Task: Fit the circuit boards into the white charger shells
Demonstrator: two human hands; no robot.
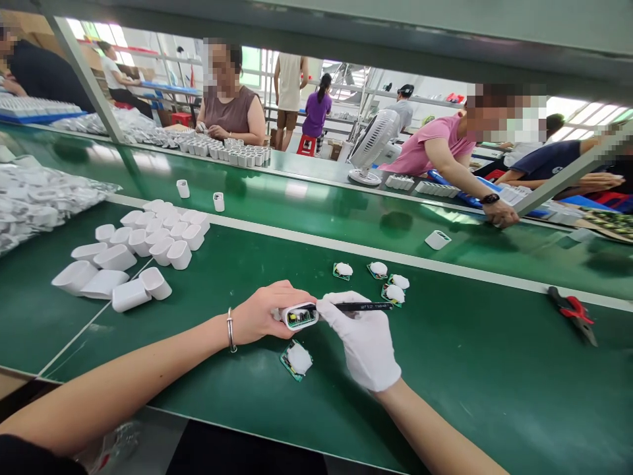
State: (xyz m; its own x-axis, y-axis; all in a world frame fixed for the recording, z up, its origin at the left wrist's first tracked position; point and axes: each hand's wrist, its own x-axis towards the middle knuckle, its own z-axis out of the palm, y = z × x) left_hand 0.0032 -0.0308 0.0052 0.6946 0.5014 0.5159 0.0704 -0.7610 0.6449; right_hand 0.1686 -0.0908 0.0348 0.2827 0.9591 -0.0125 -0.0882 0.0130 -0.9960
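My bare left hand [267, 310] is wrapped round a white oval plastic housing [307, 324], its open end facing me with a circuit board [299, 317] inside. My right hand [363, 343], in a white glove, pinches black tweezers [366, 306]; their tip reaches the housing's rim. Just below the housing lies a loose circuit board [298, 360] topped with a white pad. Beyond my right hand, several similar boards [394, 294] rest on the green surface. Left of my left hand stands a group of white housings [153, 232].
Red-and-black cutters [573, 314] lie at the right. A large bag of white parts [44, 198] sits at the left. Past a white strip [346, 245], single housings [438, 239] rest on the green belt. Co-workers sit across, near a white fan [374, 146]. A shelf hangs overhead.
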